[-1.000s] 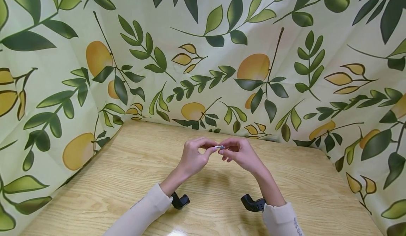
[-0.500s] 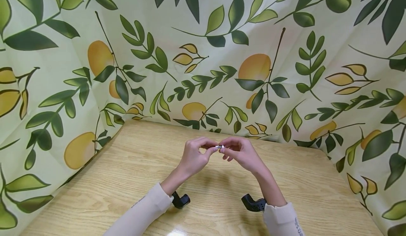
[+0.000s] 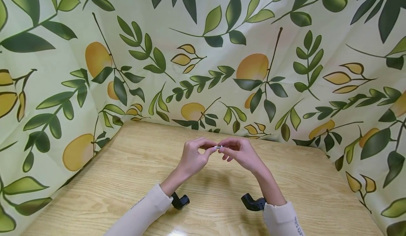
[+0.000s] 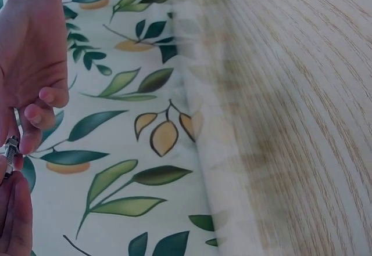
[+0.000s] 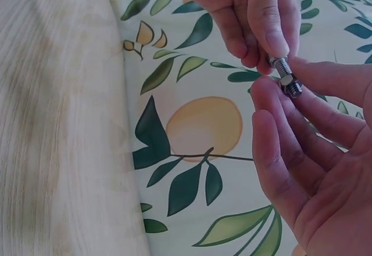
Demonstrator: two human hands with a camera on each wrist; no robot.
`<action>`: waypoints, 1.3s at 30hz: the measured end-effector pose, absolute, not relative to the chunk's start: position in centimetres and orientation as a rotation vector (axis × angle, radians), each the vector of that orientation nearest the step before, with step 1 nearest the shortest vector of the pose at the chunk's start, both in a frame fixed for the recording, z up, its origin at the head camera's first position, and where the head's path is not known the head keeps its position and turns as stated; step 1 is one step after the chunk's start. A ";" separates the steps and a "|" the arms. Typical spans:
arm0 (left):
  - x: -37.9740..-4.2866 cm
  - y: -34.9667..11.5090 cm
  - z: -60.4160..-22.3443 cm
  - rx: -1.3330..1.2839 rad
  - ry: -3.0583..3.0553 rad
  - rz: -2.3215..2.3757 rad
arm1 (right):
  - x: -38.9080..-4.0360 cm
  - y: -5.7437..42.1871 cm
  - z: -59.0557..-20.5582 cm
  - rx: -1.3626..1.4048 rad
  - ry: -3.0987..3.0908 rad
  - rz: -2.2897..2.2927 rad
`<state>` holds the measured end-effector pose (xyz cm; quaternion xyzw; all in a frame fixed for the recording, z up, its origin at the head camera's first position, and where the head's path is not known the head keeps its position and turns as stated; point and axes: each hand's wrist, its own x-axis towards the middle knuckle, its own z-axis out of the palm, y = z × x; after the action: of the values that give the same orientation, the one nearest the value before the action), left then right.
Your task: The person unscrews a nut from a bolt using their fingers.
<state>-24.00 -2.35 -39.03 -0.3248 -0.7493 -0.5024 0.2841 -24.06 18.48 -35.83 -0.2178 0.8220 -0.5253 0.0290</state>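
Observation:
Both hands meet over the table, working on a small silvery bolt (image 3: 217,147). My left hand (image 3: 195,158) pinches one end of it between thumb and fingertips, so that end is hidden. In the right wrist view, the bolt's thread (image 5: 281,65) runs out from under the left thumb to a hex nut (image 5: 287,80), with a dark threaded tip beyond. The thumb and fingertips of my right hand (image 3: 242,153) pinch about the nut, its other fingers loosely bent. At the left wrist view's edge, the bolt (image 4: 10,150) is partly covered by fingers.
A wood-grain table (image 3: 142,179) lies beneath the hands. Behind and beside it hangs a cloth (image 3: 215,59) printed with leaves and orange fruit. A black wrist mount (image 3: 180,200) juts from the left sleeve, another black mount (image 3: 253,203) from the right.
Both hands keep nearly the same place and hold. The right fingertips shift slightly about the nut, and the bright spot on the metal changes. The head view sways a little.

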 end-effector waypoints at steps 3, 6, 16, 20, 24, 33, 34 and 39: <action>-24.0 -2.4 -39.0 -0.869 -2.005 -1.349 | -24.0 18.4 -35.7 -0.659 2.535 -1.636; -24.1 -2.4 -39.0 -0.867 -2.011 -1.355 | -24.0 18.4 -35.7 -0.658 2.535 -1.644; -23.9 -2.5 -39.0 -0.867 -2.014 -1.368 | -24.0 18.4 -35.8 -0.682 2.533 -1.614; -23.9 -2.4 -39.0 -0.869 -2.006 -1.371 | -24.0 18.4 -35.8 -0.679 2.539 -1.614; -24.0 -2.3 -39.1 -0.869 -2.004 -1.373 | -24.0 18.3 -35.8 -0.684 2.536 -1.623; -23.9 -2.2 -39.0 -0.871 -2.008 -1.385 | -24.0 18.3 -35.8 -0.674 2.537 -1.635; -23.9 -2.2 -39.0 -0.871 -2.007 -1.387 | -24.0 18.3 -35.8 -0.672 2.540 -1.633; -24.0 -2.2 -39.1 -0.870 -1.999 -1.392 | -24.0 18.3 -35.7 -0.673 2.552 -1.628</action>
<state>-23.97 -2.21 -39.11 -0.3233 -0.7433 -0.5175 0.2740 -23.98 18.29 -35.75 -0.2170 0.8228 -0.5248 0.0202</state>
